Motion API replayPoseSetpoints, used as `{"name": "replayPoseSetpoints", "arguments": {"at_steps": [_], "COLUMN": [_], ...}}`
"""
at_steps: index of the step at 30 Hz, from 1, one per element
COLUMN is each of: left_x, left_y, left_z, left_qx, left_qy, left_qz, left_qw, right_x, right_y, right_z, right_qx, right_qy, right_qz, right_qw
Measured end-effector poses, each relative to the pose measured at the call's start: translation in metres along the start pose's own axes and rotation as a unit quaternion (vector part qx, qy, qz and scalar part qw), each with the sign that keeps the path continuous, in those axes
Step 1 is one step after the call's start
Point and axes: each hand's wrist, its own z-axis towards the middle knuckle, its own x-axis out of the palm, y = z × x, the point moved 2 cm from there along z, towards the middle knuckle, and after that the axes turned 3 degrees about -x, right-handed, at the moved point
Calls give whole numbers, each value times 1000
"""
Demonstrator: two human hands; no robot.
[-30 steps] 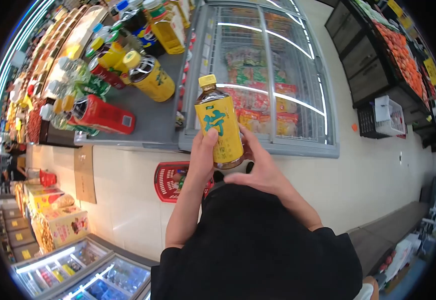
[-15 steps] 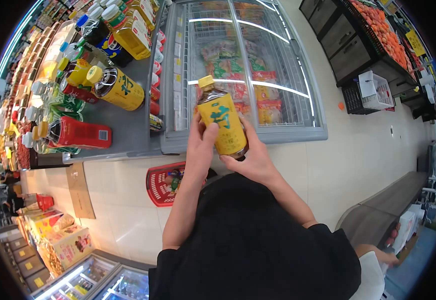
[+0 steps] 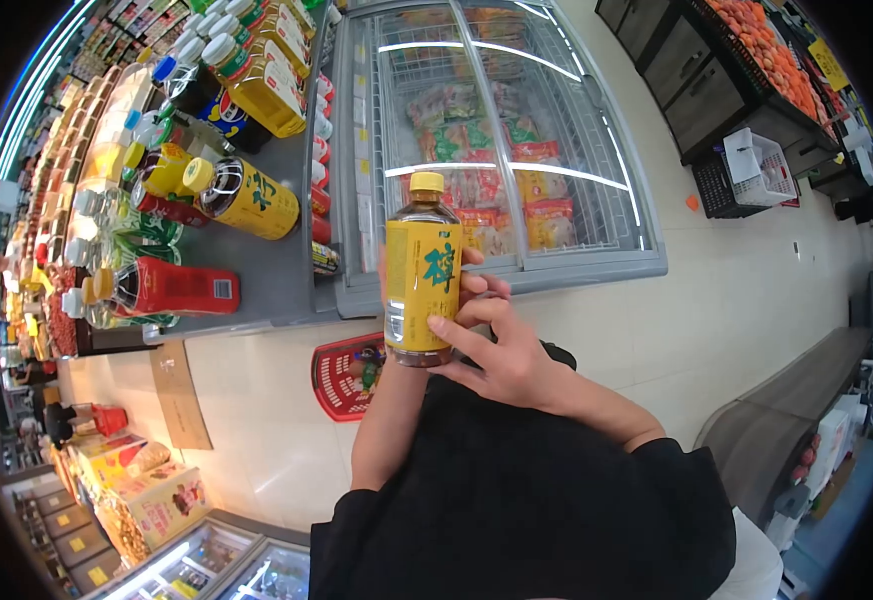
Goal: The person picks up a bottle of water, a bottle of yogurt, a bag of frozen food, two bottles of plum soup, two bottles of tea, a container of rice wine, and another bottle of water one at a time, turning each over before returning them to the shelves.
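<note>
An upright bottle of dark drink (image 3: pixel 423 262) with a yellow label and yellow cap is held in front of my chest. My left hand (image 3: pixel 471 277) is behind the bottle, its fingertips curling round the right edge; the palm is hidden. My right hand (image 3: pixel 507 355) touches the label's lower right with a finger, its thumb near the base. A similar yellow-labelled bottle (image 3: pixel 257 203) leans on the grey shelf (image 3: pixel 287 270) at the left, above a red-labelled bottle (image 3: pixel 187 286).
Beyond my hands is a glass-topped freezer (image 3: pixel 502 130) with packaged food. A red basket (image 3: pixel 337 385) sits on the floor below the shelf. Black and white baskets (image 3: pixel 757 170) stand by the fruit display (image 3: pixel 772 60) at the right. Fridges (image 3: pixel 207 560) are at the lower left.
The bottle has moved down and towards me, turned more upright, and rotated so its label shows a different part. My left hand has shifted behind it; my right hand's fingers now rest on its front.
</note>
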Motion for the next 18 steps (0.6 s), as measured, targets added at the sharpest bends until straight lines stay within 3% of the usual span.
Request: {"name": "replayPoseSetpoints", "arguments": {"at_steps": [3,5,6,7,8,10,12,14,18], "left_x": [4,20,27,29,29,29,36,45,64], "left_y": [-3,-15,-17,-20,-23,-21,-16,-15,-14], "left_z": [2,6,8,8,7,8,10,8,-7], "left_qx": [6,39,45,78,108,120,196,206,154], "left_qy": [23,-40,-41,-134,-223,-277,-393,-390,-357], "left_qz": [21,55,55,131,204,218,362,358,406], "left_qw": [999,997,997,979,947,928,822,823,827], "right_x": [1,2,1,2,5,13,20,24,10], "right_y": [-5,-13,-21,-29,-34,-49,-55,-58,-60], "right_z": [-4,-10,-12,-14,-15,-20,-22,-21,-17], "right_qx": [29,53,122,191,188,290,303,341,351], "right_qy": [-15,-16,-31,-43,-37,-18,-15,-66,-21], "right_qz": [24,48,92,136,138,306,341,466,540], "right_qw": [999,997,988,971,972,906,890,814,764]}}
